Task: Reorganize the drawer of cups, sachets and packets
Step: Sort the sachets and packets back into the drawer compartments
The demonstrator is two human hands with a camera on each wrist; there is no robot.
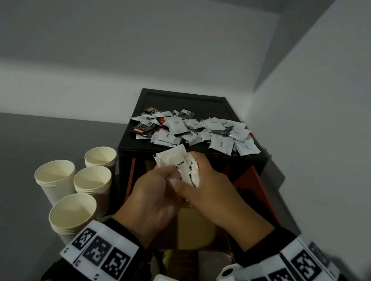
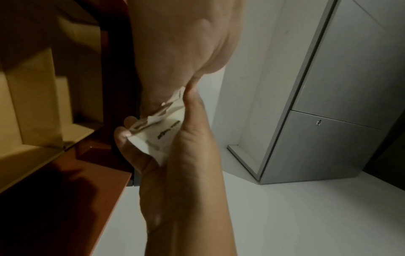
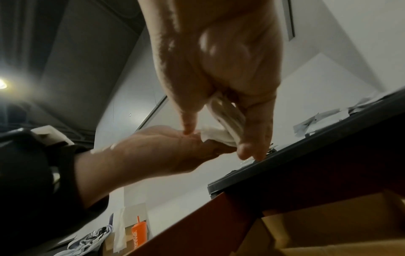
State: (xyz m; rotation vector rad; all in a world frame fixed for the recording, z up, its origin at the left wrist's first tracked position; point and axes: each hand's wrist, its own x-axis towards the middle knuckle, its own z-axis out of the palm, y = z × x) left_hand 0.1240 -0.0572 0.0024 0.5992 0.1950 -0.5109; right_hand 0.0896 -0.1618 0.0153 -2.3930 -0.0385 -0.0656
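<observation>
Both hands meet over the open drawer point(image 1: 194, 234) in front of the black cabinet point(image 1: 191, 159). Together they hold a small bunch of white sugar sachets point(image 1: 175, 161). My left hand point(image 1: 169, 176) pinches the bunch's lower end between thumb and fingers, as the left wrist view shows at the sachets point(image 2: 157, 136). My right hand point(image 1: 192, 177) wraps its fingers round the bunch from the right; the right wrist view shows the sachets point(image 3: 228, 114) fanned between its thumb and fingers. Inside the drawer, tan cardboard dividers point(image 2: 32, 104) form compartments.
A loose pile of white and dark sachets point(image 1: 195, 130) covers the cabinet top. Several stacks of cream paper cups point(image 1: 76, 186) stand on the grey surface left of the cabinet. A white wall point(image 1: 340, 115) closes the right side. The drawer has an orange-red side wall point(image 1: 256, 191).
</observation>
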